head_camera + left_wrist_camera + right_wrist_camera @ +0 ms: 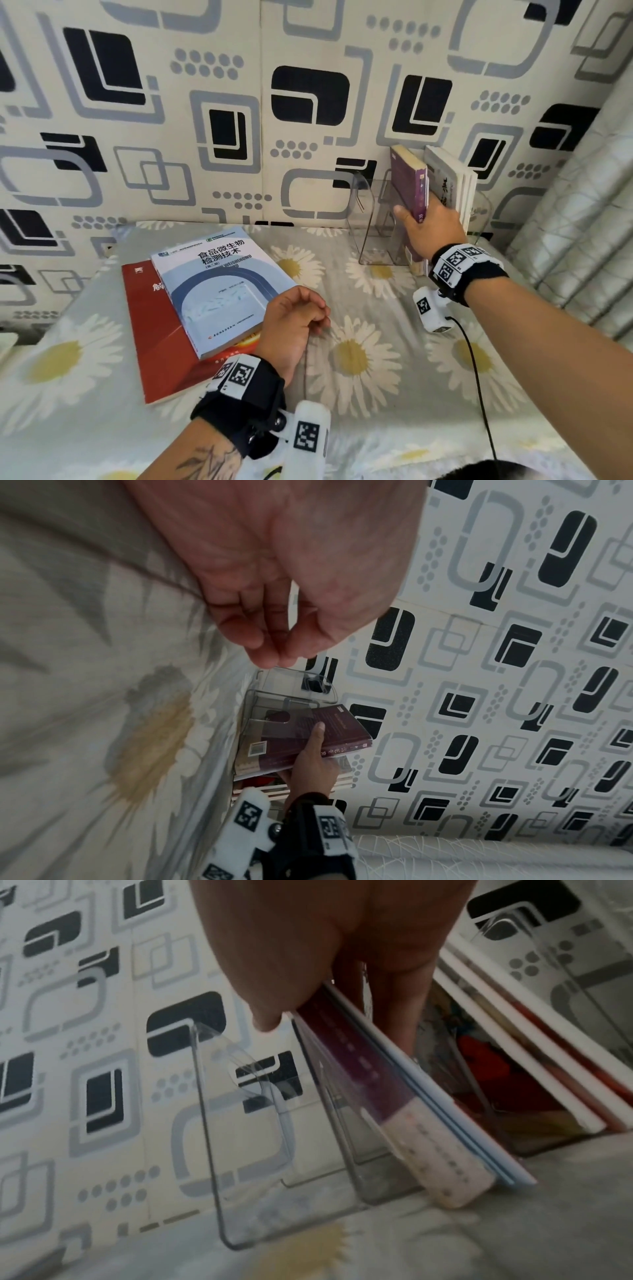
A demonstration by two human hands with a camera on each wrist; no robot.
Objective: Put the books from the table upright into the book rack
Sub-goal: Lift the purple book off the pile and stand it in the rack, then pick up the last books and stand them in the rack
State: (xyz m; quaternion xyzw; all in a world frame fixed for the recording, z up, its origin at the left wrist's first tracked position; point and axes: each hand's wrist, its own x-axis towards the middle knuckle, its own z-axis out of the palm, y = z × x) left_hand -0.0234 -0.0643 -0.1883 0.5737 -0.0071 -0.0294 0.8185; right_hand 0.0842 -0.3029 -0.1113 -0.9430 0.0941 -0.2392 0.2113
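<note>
Your right hand (432,226) grips the purple book (409,185) by its spine edge, thumb on the left cover and fingers behind it. The book stands on its lower edge in the clear book rack (371,219), just left of the pale books (452,185) already standing there. In the right wrist view the purple book (359,1069) leans to one side between the transparent dividers; judge it as placed but not yet settled upright.

Your left hand (294,322) holds nothing. It hovers over the table (376,394), just right of the flat books, with its fingers loosely curled. The left wrist view confirms the empty, relaxed fingers (253,634).

Status of the task, as far as the views show:

- Done: several pale books stand in the right part of the rack. How many cannot be counted with certainty.
- In hand: the purple book, inside the rack, with your grip on it.
- Left: two books lie flat on the table, well apart from the rack. The blue book (219,287) rests on top of the red book (157,335), overlapping it.

Free slots remain at the left end of the rack, so space for the two remaining books appears sufficient. Judge the task as somewhat past its midpoint.
</note>
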